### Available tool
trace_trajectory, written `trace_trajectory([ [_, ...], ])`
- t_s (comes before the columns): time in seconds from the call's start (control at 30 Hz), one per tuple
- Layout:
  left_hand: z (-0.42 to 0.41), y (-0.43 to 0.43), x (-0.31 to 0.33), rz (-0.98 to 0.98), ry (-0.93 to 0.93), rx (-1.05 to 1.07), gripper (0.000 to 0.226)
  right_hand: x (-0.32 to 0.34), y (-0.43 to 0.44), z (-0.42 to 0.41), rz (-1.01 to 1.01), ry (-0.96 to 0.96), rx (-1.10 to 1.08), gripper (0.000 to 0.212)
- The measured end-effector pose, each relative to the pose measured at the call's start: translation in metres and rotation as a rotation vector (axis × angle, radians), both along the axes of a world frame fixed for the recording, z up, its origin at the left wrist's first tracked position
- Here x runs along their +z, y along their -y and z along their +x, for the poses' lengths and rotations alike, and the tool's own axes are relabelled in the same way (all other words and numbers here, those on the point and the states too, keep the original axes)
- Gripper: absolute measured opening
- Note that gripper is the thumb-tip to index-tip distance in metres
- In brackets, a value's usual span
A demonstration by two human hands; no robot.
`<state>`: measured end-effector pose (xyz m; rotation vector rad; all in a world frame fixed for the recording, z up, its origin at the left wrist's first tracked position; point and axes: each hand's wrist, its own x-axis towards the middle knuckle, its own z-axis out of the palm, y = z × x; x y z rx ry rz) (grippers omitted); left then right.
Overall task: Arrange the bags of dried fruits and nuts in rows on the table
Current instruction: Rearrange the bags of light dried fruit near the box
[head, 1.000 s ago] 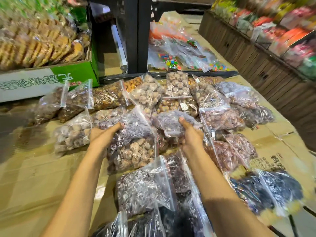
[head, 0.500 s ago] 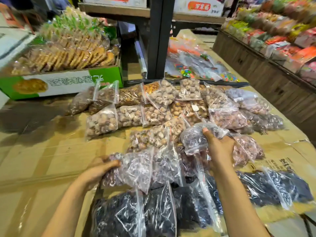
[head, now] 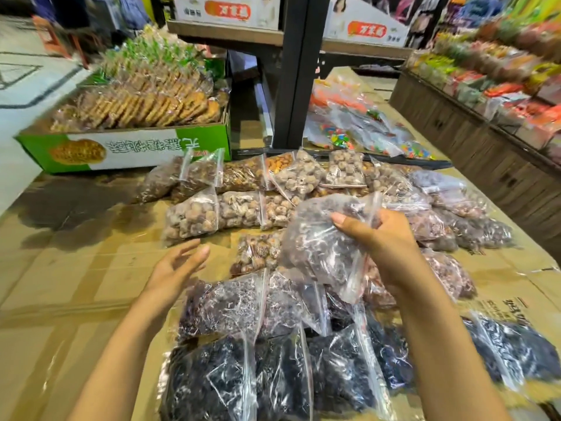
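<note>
Clear plastic bag of dark dried fruit is lifted above the other bags on the cardboard-covered table, gripped by the right hand. Left hand hovers beside it, fingers loosely spread, holding nothing.

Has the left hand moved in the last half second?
Yes. The left hand has come off the left end of the purplish dried-fruit bag and moved forward, away from the person; it is now open above the cardboard.
</note>
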<state>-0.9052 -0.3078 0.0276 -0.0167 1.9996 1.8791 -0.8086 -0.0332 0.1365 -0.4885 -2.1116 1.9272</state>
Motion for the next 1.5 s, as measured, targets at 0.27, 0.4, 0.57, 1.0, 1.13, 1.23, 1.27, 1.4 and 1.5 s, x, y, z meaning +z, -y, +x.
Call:
trace_trajectory([
  [0.27, 0.023, -0.038, 0.013, 0.464, 0.330, -0.169, 0.113, -0.020, 0.032, -0.013, 0.290, 0.196, 0.460, 0.018],
  [0.4, 0.013, -0.017, 0.000, 0.355, 0.298, -0.058, 0.112, -0.040, 0.020, -0.024, 0.275, 0.256, 0.410, 0.013],
  [0.57, -0.012, 0.030, 0.006, 0.275, 0.193, 0.026, 0.106, -0.073, 0.007, -0.036, 0.460, 0.451, 0.313, 0.046],
  [1.0, -0.005, 0.073, -0.032, -0.145, 0.260, 0.123, 0.042, -0.110, 0.024, -0.036, 0.724, 0.670, 0.244, 0.085],
  [1.13, -0.016, 0.074, -0.023, -0.522, -0.023, 0.135, 0.101, -0.114, 0.024, -0.034, 0.677, 0.659, 0.205, 0.087],
  [1.23, -0.014, 0.050, -0.021, -0.659, -0.196, -0.005, 0.096, -0.116, 0.024, -0.034, 0.667, 0.664, 0.193, 0.089],
  [1.27, -0.011, 0.041, -0.027, -0.727, -0.236, -0.078, 0.097, -0.116, 0.024, -0.033, 0.663, 0.665, 0.189, 0.089],
  [1.4, -0.001, 0.023, -0.060, -1.080, -0.384, -0.213, 0.099, -0.121, 0.025, -0.029, 0.645, 0.641, 0.154, 0.090],
  [1.5, -0.003, 0.023, -0.065, -1.081, -0.398, -0.153, 0.095, -0.123, 0.027, -0.027, 0.654, 0.623, 0.140, 0.089],
])
